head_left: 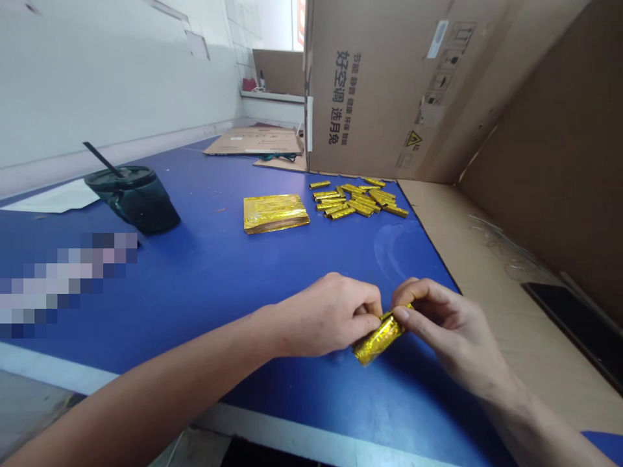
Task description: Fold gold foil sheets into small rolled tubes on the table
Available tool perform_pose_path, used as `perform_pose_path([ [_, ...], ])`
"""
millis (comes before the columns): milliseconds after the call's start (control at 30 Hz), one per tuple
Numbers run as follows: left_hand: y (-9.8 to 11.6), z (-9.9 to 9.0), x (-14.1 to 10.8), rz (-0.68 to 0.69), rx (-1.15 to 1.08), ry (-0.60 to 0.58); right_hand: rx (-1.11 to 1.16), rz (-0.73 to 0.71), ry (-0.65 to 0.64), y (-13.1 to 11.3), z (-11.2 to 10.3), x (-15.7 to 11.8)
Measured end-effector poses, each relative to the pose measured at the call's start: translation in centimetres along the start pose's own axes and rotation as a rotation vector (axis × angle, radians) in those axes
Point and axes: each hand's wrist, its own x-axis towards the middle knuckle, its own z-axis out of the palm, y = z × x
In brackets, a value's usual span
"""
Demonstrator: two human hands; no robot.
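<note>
Pinching a gold foil strip (378, 340), left hand (326, 316) and right hand (448, 322) hold their grips closed.

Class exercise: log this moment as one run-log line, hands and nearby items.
left hand: pinches gold foil packet | right hand: pinches same packet | nearby: gold foil stack; gold foil rolls

The packet (378, 338) is glossy crinkled gold foil, the box (370, 91) matt cardboard, the tabletop (209, 285) smooth blue.

Blue table (204, 285) under a dark teal tumbler (139, 204) with a black straw (100, 157), beside a white paper sheet (53, 198); flattened cardboard (256, 141) farther along; upright cardboard box (370, 84) at the far edge; black phone (574, 331) on tan cardboard (487, 259).
</note>
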Motion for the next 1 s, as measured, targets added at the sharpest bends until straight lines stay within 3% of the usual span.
perform_pose_path([
  [233,-0.9,1.0,0.6,-0.133,-0.341,-0.151,0.104,0.095,-0.1,0.1,-0.3,0.1],
  [433,-1.0,1.9,1.0,-0.21,-0.562,-0.125,0.196,0.127,0.004,0.7,0.0,0.3],
  [633,-1.2,2.6,1.0,-0.23,-0.539,-0.044,0.174,0.14,0.014,0.9,0.2,0.3],
  [833,-0.8,3.2,0.4,-0.179,-0.329,0.077,0.206,0.188,-0.006,0.8,0.3,0.4],
  [1000,-0.5,3.2,0.2,-0.14,-0.254,0.099,0.188,0.247,-0.052,0.6,0.3,0.5],
])
